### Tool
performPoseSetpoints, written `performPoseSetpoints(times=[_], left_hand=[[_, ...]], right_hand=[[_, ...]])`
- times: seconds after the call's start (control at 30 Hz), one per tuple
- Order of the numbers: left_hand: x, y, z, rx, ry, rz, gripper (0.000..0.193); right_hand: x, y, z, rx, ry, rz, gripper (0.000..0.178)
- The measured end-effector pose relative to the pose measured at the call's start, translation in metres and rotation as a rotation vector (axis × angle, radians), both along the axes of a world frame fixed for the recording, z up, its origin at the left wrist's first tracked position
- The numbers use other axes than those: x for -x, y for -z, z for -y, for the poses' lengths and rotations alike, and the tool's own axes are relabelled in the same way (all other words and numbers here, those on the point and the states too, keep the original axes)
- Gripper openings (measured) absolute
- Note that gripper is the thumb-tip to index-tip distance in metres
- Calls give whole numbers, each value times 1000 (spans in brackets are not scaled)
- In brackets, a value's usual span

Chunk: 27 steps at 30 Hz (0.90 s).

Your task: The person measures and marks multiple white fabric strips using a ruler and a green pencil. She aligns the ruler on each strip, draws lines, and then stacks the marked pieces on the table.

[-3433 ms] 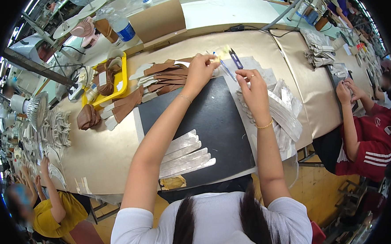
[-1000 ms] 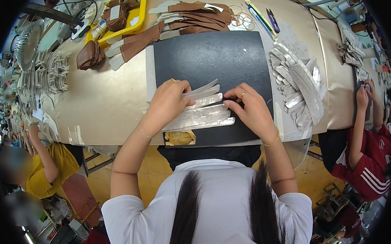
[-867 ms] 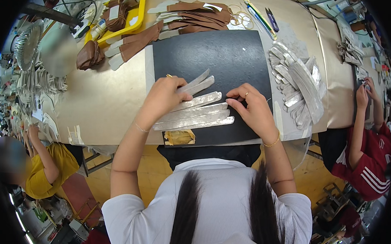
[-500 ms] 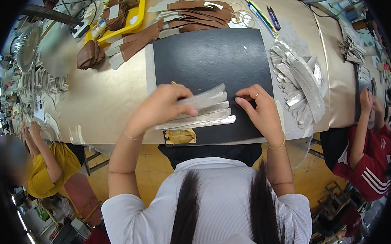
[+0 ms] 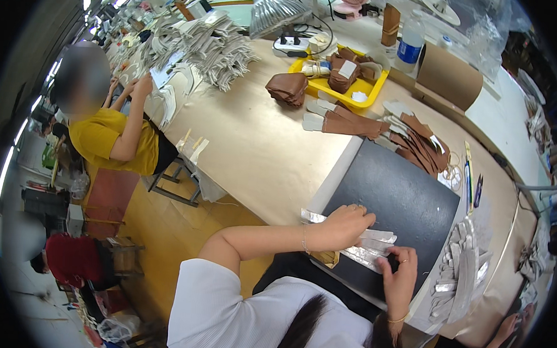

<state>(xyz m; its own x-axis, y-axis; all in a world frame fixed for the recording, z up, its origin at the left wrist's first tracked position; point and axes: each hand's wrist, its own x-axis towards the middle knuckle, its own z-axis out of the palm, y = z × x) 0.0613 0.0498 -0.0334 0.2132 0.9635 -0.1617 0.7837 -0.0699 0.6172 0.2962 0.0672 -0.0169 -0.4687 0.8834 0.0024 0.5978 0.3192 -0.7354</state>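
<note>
Several silvery, pale strips lie fanned out side by side on a black board. My left hand is over their left part, its fingers bent and close together, and one strip runs out on both sides of it. The thumb is mostly hidden beneath. By the right ends of the strips is my right hand, its thumb and index finger curved with a gap between them. A yellowish taped patch sits at the near left corner of the board, below my left wrist.
A pile of similar strips lies right of the board. Brown leather pieces, pens and dark snips are beyond it. Farther back stand a yellow tray and a lamp. At left, a person in yellow works.
My view has swung to the left, bringing the co-worker and lamp further in. My left hand has moved lower over the strips; my right hand has come nearer their right ends.
</note>
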Motion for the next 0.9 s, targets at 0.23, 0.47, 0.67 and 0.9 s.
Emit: performPoseSetpoints(times=[0.23,0.47,0.67,0.9], left_hand=[[-6,-3,0,-55,29,-46,40],[-9,-11,-7,62,71,-75,33],[-8,-5,6,-82,57,-32,22],[-3,-26,-7,137,50,10,29]], right_hand=[[0,4,8,-111,-35,82,40],[-1,8,14,-143,-39,166,38],[2,5,16,-142,-36,183,36],[0,5,14,-123,-56,203,39]])
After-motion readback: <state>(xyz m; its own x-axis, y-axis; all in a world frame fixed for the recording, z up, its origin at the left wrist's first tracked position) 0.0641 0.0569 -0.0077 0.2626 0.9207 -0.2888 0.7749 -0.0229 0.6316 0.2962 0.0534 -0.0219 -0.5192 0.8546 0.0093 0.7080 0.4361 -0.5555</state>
